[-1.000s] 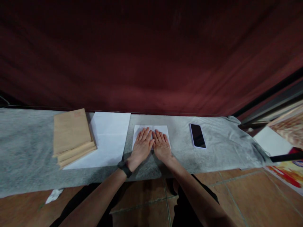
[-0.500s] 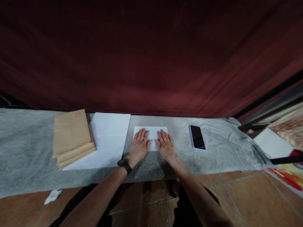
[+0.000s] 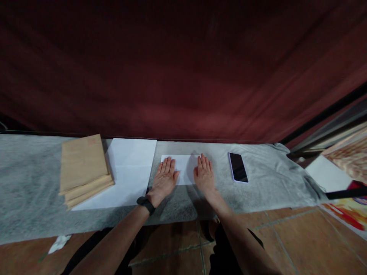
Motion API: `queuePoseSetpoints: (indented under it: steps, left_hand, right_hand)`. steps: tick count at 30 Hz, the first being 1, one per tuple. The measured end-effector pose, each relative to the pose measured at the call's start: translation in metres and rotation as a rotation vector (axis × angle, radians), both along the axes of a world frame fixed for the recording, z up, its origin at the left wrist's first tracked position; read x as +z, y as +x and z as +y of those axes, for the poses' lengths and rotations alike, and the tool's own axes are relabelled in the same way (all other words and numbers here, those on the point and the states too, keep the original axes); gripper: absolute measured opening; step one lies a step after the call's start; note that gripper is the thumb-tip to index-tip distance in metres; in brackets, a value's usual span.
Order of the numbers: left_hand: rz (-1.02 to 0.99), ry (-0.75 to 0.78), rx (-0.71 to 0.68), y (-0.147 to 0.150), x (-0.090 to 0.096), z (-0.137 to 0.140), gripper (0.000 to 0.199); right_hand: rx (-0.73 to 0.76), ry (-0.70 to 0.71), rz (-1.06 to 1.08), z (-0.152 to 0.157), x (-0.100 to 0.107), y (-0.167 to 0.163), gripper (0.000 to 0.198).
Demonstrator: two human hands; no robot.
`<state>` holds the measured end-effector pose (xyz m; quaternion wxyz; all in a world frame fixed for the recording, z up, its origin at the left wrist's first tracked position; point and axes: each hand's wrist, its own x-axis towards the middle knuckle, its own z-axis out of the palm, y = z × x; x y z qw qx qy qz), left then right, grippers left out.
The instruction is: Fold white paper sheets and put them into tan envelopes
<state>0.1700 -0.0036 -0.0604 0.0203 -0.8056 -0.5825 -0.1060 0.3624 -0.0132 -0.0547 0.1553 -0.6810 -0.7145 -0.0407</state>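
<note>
A small white sheet of paper (image 3: 185,168), apparently folded, lies flat in front of me on the grey cloth. My left hand (image 3: 165,177) rests palm down on its left end, fingers stretched out and the thumb apart; a dark watch band (image 3: 146,205) circles that wrist. Over the right end is my right hand (image 3: 204,175), also flat with straight fingers. Neither hand grips anything. The hands cover both side edges of the paper in part, while its middle shows between them.
Left of my hands, a stack of brown envelopes (image 3: 83,164) partly covers larger white sheets (image 3: 133,168). A phone (image 3: 238,167) lies to the right on the grey cloth (image 3: 269,175). Behind hangs a dark red curtain (image 3: 177,84). Crumpled white tissue (image 3: 59,243) lies on the tiled floor.
My hands have slid apart: the right one moved outward to the paper's right end, the left one slightly left. More of the paper's middle shows now.
</note>
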Motion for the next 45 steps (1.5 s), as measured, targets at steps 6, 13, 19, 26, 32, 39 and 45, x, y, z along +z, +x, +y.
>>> queuePoseSetpoints:
  steps: [6, 13, 19, 26, 32, 39, 45]
  left_hand:
    - [0.029, -0.046, 0.004, 0.000, 0.002, 0.002, 0.059]
    - [-0.034, -0.014, 0.022, 0.004, 0.003, 0.001, 0.054]
    - [-0.108, 0.002, -0.060, 0.023, 0.001, 0.005, 0.055]
    - [-0.088, 0.022, -0.079, 0.020, -0.005, 0.011, 0.058]
    - [-0.066, 0.037, -0.045, 0.013, -0.005, 0.010, 0.063]
    - [-0.040, 0.017, -0.016, 0.003, -0.002, 0.009, 0.064]
    - [-0.036, -0.024, -0.037, -0.010, 0.000, 0.003, 0.057]
  right_hand:
    - [0.242, -0.054, 0.093, 0.009, -0.005, -0.027, 0.051]
    - [0.233, -0.067, 0.016, 0.010, -0.011, -0.027, 0.049]
    - [0.240, -0.084, -0.045, 0.011, -0.015, -0.028, 0.050]
    - [0.205, -0.077, -0.047, 0.011, -0.016, -0.026, 0.053]
    - [0.180, -0.065, -0.013, 0.012, -0.017, -0.014, 0.051]
    - [0.115, -0.076, -0.023, 0.008, -0.017, 0.000, 0.053]
    - [0.078, -0.067, -0.065, 0.001, -0.020, 0.019, 0.053]
